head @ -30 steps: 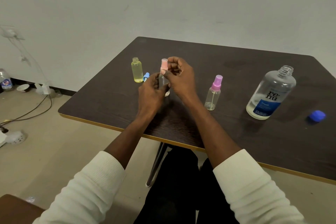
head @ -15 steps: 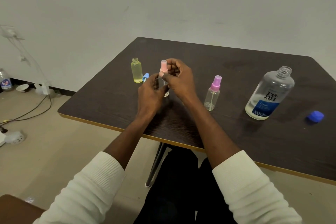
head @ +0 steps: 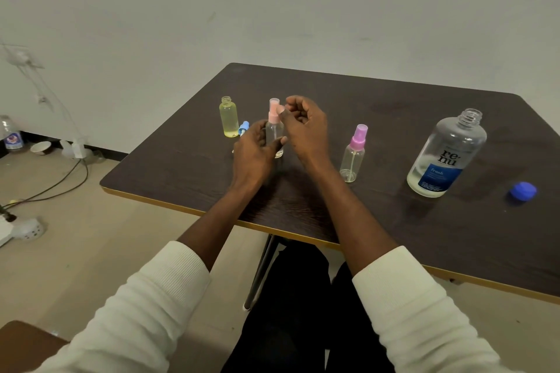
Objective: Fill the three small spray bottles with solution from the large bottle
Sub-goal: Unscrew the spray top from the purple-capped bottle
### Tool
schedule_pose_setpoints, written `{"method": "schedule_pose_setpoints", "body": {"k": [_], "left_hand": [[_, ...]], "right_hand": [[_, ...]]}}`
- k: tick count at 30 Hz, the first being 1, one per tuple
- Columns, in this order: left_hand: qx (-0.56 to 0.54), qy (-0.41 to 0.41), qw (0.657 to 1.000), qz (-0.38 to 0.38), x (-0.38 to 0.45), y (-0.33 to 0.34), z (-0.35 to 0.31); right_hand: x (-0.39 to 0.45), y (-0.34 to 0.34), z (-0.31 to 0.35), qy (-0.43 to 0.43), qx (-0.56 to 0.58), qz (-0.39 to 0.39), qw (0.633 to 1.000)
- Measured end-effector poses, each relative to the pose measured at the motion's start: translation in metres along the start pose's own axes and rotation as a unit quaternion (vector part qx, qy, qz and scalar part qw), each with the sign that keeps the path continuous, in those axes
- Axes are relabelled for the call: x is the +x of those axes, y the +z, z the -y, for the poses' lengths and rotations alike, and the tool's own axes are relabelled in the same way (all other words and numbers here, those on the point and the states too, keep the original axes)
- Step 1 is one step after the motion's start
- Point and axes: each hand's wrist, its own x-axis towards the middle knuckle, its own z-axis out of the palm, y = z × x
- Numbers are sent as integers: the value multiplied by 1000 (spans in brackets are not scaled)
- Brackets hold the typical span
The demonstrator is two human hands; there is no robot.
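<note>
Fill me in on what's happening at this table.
A person's left hand grips a clear small spray bottle with a peach pump top while the right hand pinches that top. The yellowish small bottle stands uncapped; the pink-topped small bottle and the large clear open solution bottle stand untouched.

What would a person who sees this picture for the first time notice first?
Most likely the two hands at the table's middle: the left hand holds a small clear spray bottle with a pale pink top, and the right hand is just beside that top. Next comes the large bottle at the right, open, with its blue cap lying further right on the dark table.
</note>
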Motion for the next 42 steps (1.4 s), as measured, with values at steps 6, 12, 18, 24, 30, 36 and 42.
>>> {"method": "schedule_pose_setpoints", "body": {"k": [6,12,18,24,30,36,42], "left_hand": [[15,14,1000,0,9,8,3],[43,42,998,-15,6,11,0],[81,104,985,-109,-10,11,-7],[45,233,961,-139,-30,26,-11],[-87,175,980,41,-42,69,-29],[-125,134,968,169,-35,94,-36],[-141,99,970,170,-11,104,-38]], "right_hand": [[-6,-8,1,-27,-35,-22,999],[-16,-22,-4,-50,-74,-22,996],[-37,-41,3,-143,-131,-41,980],[-68,-81,13,-291,-173,-122,933],[-66,-134,8,2,-123,-104,987],[-43,-157,-11,157,-51,115,979],[-25,-152,-22,130,-25,136,982]]}}
